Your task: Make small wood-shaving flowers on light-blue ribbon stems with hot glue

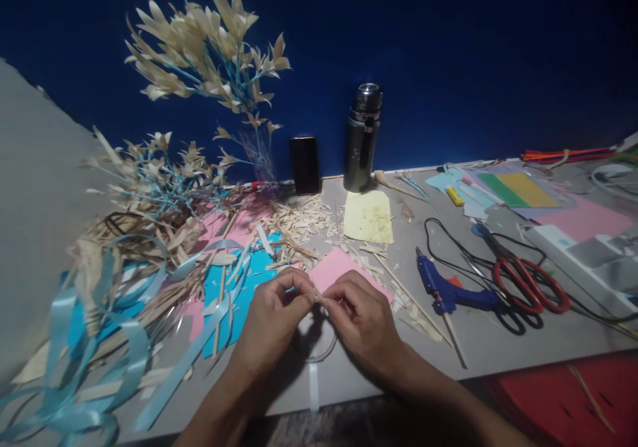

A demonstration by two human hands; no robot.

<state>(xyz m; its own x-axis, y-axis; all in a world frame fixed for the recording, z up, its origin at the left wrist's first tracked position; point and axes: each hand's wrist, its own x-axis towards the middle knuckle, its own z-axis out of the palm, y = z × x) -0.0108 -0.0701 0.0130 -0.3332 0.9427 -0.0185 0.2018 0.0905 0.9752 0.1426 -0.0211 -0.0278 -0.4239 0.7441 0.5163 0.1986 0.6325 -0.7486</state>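
My left hand point(279, 314) and my right hand point(359, 314) meet over the middle of the table's near side, fingertips pinched together. Between them is a small pale strip point(318, 296), mostly covered by the fingers; its kind cannot be made out. Below the hands a thin round loop point(323, 357) shows in part; whether it hangs from the fingers or lies on the table is unclear. Just beyond the fingertips lies a pink paper sheet point(343, 271). Left of my left hand is a bright blue sheet point(239, 294) with pale scraps on it.
Light blue ribbon point(132, 341) and dried husks point(174, 301) heap at left, beneath husk flowers point(214, 55). A phone point(304, 165) and flask point(363, 141) stand at the back. Right are a blue glue gun point(448, 287), red-handled scissors point(528, 277) and a white power strip point(583, 268).
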